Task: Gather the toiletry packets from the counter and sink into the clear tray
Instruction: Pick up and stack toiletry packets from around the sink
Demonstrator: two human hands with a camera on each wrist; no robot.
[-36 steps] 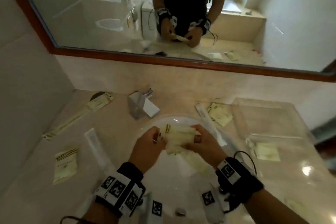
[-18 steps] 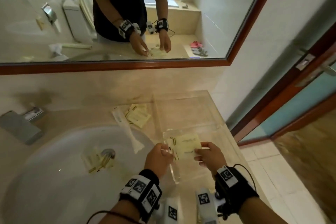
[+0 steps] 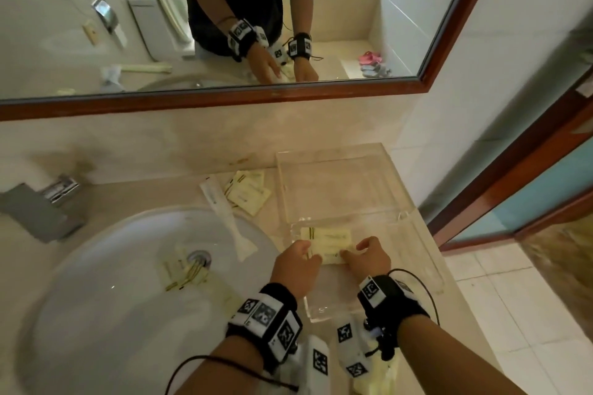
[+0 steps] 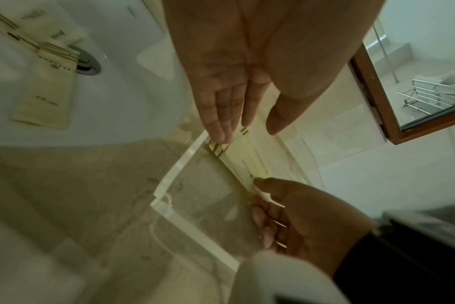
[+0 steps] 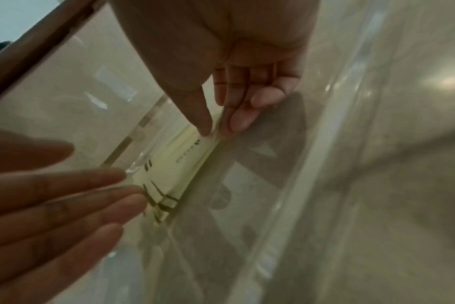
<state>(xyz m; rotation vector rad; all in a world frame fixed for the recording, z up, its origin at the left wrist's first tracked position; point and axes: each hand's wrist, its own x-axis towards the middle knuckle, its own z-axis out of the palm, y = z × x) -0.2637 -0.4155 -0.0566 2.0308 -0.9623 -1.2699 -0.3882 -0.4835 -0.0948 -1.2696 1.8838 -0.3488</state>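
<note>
A stack of pale yellow packets (image 3: 332, 239) with dark stripes lies low inside the near clear tray (image 3: 426, 266), at its far left corner. My right hand (image 3: 353, 252) pinches the stack's right end between thumb and fingers (image 5: 234, 123). My left hand (image 3: 303, 258) has straight fingers, whose tips (image 4: 217, 133) touch the striped end of the packets (image 4: 247, 162). More packets (image 3: 183, 269) lie in the sink (image 3: 96, 298) by the drain. Other packets (image 3: 248, 192) lie on the counter left of the trays. A long white packet (image 3: 226, 218) rests across the sink rim.
A second clear tray-like piece (image 3: 337, 154) stands behind the near one against the wall. The faucet (image 3: 41, 208) is at the far left. The counter ends just right of the trays, with tiled floor (image 3: 497, 298) below. A mirror (image 3: 224, 26) runs above.
My hands carried the packets from over the sink rightward and lowered them into the near tray. My left fingers went from gripping the stack to lying straight against it.
</note>
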